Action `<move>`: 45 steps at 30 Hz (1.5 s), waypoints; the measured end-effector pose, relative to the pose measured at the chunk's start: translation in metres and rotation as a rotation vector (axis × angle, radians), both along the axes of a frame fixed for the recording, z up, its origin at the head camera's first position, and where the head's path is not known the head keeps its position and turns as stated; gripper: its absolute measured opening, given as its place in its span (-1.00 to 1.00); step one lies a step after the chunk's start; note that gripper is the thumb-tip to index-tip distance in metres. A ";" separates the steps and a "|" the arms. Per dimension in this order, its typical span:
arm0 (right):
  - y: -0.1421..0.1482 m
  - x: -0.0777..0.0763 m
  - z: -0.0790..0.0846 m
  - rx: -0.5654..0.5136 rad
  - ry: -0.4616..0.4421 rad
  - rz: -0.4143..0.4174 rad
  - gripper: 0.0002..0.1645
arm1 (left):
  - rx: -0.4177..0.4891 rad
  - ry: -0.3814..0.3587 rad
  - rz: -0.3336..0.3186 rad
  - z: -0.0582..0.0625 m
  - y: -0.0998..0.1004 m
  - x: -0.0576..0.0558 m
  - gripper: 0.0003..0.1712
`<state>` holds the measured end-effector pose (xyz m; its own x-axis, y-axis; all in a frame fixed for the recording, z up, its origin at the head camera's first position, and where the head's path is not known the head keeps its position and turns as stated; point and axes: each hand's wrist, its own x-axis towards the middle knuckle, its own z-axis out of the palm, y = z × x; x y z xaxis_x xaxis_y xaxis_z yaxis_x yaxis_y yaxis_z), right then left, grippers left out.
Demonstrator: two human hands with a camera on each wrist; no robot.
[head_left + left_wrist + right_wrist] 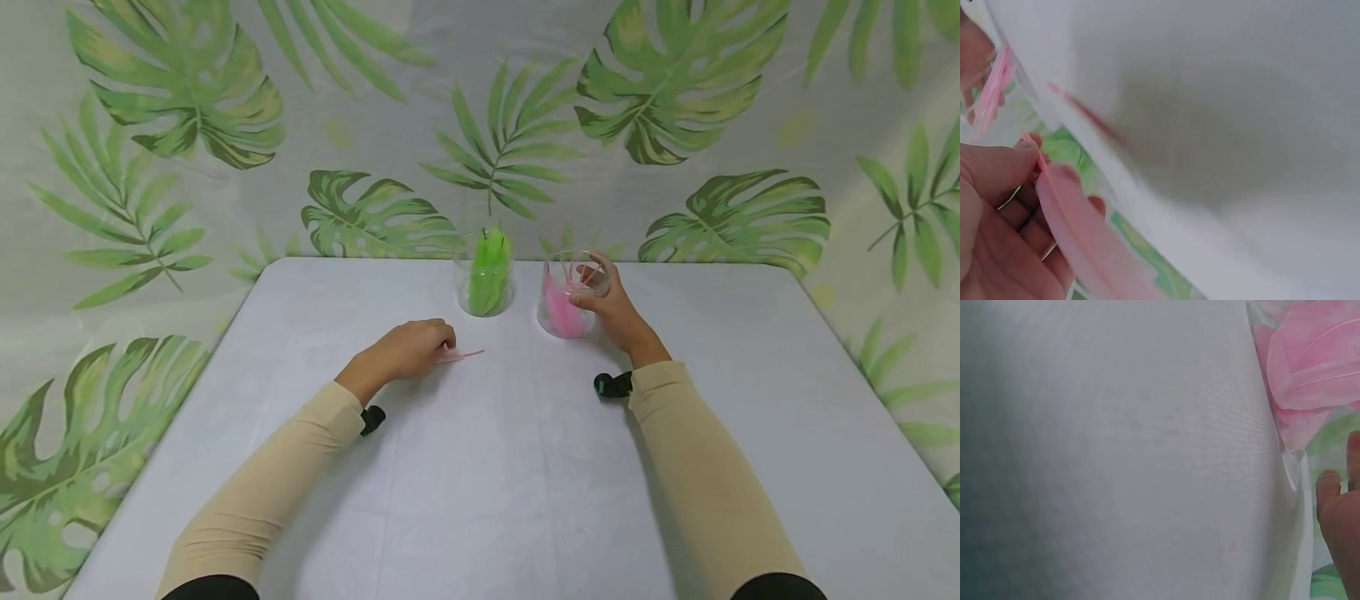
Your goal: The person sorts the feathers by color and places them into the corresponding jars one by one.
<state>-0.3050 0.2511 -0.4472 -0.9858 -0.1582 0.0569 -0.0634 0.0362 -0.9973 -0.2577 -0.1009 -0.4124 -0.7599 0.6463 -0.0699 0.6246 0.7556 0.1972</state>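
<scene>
In the head view my left hand (416, 348) is low over the table, left of the jars. Its thumb and fingers pinch a pink feather (1075, 219) near the quill end, as the left wrist view shows. A thin reddish, blurred stem (1088, 117) shows against the white cloth beyond that feather. My right hand (617, 307) grips a clear jar (567, 332) from its right side, near the rim. Pink feathers (558, 304) stand inside the jar with their quills up. In the right wrist view, pink feathers (1316, 359) show through the clear wall.
Just left of the gripped jar, another clear jar (462, 287) holds bright green feathers (489, 271). Both stand near the far edge of the white-covered table (480, 483). Behind it hangs a leaf-patterned cloth (375, 125).
</scene>
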 end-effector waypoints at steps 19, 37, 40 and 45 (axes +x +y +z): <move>0.001 0.000 0.000 -0.018 0.009 0.008 0.01 | 0.549 -0.078 0.099 0.116 -0.013 -0.017 -0.81; 0.002 0.003 0.002 -0.029 0.012 -0.001 0.01 | 1.030 -0.287 0.083 0.146 0.069 -0.053 -0.89; 0.002 0.003 0.002 -0.040 0.014 0.003 0.01 | 1.107 -0.312 0.073 0.141 0.089 -0.058 -0.91; -0.002 0.002 0.001 -0.073 0.023 0.009 0.00 | 1.203 -0.364 0.108 0.119 0.119 -0.069 -0.91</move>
